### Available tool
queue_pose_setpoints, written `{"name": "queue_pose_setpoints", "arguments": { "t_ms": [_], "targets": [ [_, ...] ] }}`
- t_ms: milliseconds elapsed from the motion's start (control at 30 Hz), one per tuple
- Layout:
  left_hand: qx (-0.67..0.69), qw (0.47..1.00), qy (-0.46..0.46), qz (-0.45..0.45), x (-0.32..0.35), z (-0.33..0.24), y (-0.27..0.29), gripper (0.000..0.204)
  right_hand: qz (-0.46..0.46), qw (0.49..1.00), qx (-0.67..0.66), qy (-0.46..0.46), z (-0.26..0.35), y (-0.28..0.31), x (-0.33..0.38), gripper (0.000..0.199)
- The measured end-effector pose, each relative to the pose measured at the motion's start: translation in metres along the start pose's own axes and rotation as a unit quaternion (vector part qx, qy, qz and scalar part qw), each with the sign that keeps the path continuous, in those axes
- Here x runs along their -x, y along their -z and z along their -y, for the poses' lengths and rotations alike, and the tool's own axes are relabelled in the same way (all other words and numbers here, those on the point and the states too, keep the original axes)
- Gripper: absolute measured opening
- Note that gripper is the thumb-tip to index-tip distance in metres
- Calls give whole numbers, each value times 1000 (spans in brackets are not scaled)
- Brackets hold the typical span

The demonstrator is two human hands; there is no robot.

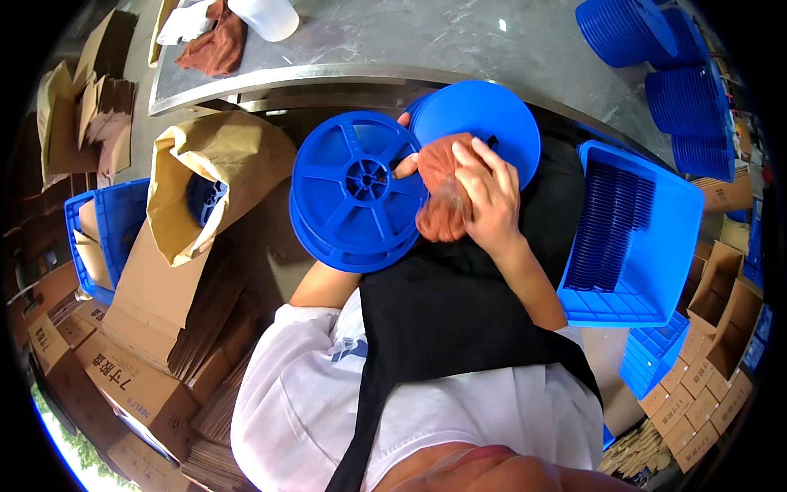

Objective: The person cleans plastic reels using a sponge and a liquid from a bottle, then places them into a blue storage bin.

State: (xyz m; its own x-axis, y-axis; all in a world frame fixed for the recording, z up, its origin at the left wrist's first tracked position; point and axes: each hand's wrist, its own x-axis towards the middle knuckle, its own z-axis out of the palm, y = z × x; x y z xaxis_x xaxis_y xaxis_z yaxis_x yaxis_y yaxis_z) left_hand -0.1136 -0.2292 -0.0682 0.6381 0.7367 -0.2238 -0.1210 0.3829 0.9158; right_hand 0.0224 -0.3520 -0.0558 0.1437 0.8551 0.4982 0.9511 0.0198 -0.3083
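Reel (354, 201), blue plastic w/ spokes and centre hub, held up at chest height in front of a black apron (459, 312), face toward the camera; a second blue disc (484, 111), flat and solid, sits just behind and to the right of it, partly overlapped. Left hand (406, 164) mostly hidden behind the reel, only fingertips showing at its right edge near the hub, so the grip is closed on the reel rim/flange as far as can be seen. Right hand (488, 201) lies flat-ish over a rust-brown cloth (443, 193), fingers curled round it, pressing the cloth against the reel's right edge and the disc; grip closed on cloth. Table (426, 41), grey marbled top w/ metal edge, just beyond the reel; a white plastic jug (266, 16) and another brown rag (215, 45) on its far left part. Stacks of blue discs (648, 33) on the table's right. Blue crate (635, 238) to the right holds a row of blue discs standing on edge. Brown paper sack (215, 176) open at left, blue part visible inside. Cardboard boxes (123, 377) lower left, more lower right.
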Motion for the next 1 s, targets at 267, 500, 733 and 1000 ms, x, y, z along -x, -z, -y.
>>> {"name": "queue_pose_setpoints", "arguments": {
  "t_ms": [267,500,733,1000],
  "targets": [
    [56,997,6,44,-9,15,6,62,-147,952,-41,-265,-96,-21,-35,46],
    [83,994,12,75,-17,23,22,62,96,983,-136,77,-18,-11,-54,29],
    [105,989,4,105,-32,41,32,62,-73,988,-126,-45,-86,-2,-1,34],
    [111,991,1,80,-32,36,15,63,-262,640,-537,-482,-98,11,-18,26]
  ]
}}
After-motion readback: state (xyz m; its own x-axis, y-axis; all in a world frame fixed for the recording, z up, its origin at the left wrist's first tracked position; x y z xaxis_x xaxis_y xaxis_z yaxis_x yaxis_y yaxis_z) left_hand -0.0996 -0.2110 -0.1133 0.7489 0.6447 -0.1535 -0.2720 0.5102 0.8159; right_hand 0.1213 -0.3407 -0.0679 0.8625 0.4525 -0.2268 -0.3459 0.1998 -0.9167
